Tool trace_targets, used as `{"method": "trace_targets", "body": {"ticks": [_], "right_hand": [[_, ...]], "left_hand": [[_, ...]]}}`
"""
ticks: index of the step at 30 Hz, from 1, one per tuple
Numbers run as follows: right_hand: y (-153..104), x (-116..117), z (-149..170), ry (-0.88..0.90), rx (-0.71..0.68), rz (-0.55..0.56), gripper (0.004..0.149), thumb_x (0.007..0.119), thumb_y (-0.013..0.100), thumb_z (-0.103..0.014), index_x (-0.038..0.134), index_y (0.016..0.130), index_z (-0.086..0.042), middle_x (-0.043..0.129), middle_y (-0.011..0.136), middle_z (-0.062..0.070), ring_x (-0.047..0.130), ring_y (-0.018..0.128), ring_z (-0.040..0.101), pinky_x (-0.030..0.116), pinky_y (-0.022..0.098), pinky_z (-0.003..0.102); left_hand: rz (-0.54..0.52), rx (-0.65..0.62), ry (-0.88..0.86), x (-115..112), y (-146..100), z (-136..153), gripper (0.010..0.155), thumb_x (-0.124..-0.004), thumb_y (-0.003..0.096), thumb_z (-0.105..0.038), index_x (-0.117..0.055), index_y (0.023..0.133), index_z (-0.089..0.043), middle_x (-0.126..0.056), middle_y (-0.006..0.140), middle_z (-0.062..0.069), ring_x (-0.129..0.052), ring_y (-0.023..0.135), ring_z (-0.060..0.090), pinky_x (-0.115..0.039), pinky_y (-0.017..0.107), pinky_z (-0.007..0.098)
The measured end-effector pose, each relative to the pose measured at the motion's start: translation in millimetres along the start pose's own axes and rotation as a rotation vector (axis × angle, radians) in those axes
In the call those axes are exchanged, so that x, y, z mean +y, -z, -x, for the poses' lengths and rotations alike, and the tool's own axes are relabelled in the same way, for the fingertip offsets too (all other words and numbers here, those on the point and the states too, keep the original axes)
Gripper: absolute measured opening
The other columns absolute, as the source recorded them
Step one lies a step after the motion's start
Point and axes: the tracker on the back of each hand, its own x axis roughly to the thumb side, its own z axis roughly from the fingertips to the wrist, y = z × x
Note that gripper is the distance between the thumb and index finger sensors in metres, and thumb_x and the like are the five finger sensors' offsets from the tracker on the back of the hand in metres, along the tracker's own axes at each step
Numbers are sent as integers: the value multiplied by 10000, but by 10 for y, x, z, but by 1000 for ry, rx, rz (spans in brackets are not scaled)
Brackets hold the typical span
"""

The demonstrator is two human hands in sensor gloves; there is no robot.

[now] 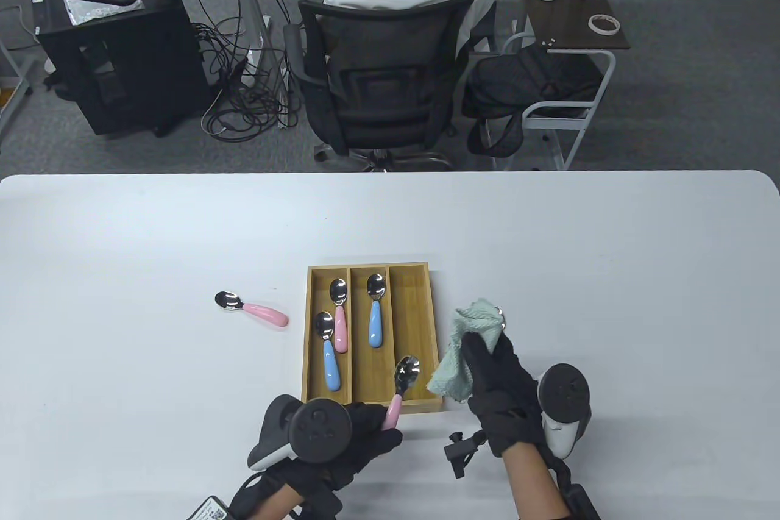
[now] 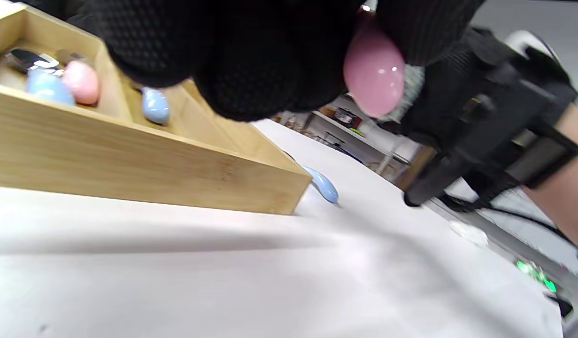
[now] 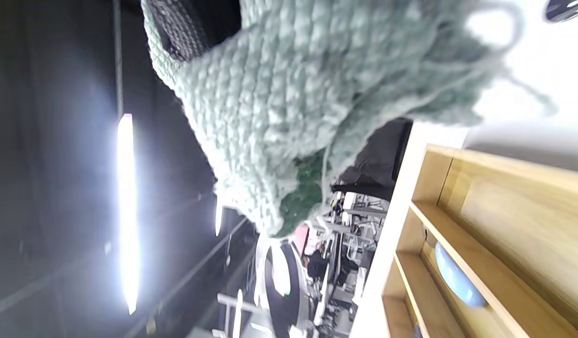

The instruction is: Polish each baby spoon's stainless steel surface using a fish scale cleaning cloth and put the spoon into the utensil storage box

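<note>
A bamboo storage box with three compartments stands mid-table. Its left compartment holds a pink-handled spoon and a blue-handled spoon; another blue spoon lies in the middle one. My left hand grips the pink handle of a spoon whose bowl hangs over the right compartment's near end. To the right of the box, my right hand holds the pale green cloth. A spoon bowl peeks out behind it, and a blue handle lies on the table there.
One more pink-handled spoon lies on the white table left of the box. Beyond the far edge a person sits in a black office chair, facing away, with a side table and a computer stand nearby.
</note>
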Motion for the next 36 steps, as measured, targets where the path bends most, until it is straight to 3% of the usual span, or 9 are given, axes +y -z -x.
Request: {"method": "trace_targets", "body": {"ticks": [3,6,14,25,36], "right_hand": [[24,-88,9,118,55,6,545,628,662,-432,505,1039,-58,792,872,27,964,629,166,869,515,374],[25,-76,-27,119,36,-9,546,623,664,-434,503,1040,-58,790,876,29,963,633,168,869,517,375],[2,-2,-73,62,-5,-44,554,612,666,-440,497,1044,-50,783,887,41,960,647,181,863,525,387],[-5,10,-82,74,0,-56,556,604,668,-443,495,1045,-49,783,888,43,958,650,185,861,527,389],[-6,15,-80,67,10,-57,559,601,669,-448,498,1046,-48,786,886,46,959,648,185,862,527,390]], "left_hand": [[11,150,-69,211,218,121,572,-689,602,-527,-855,881,-56,-956,665,65,-1010,454,203,-883,367,416],[51,309,-52,332,422,204,578,-690,606,-529,-860,874,-45,-967,641,54,-1015,426,195,-886,347,406],[74,574,120,224,846,447,580,-715,595,-544,-892,839,-49,-997,594,27,-1035,376,167,-903,310,376],[78,622,334,139,970,377,576,-743,575,-571,-915,808,-73,-1027,552,-11,-1062,334,133,-930,272,336],[27,603,482,194,912,314,590,-729,565,-598,-904,830,-101,-1039,551,-47,-1079,326,121,-940,259,314]]}}
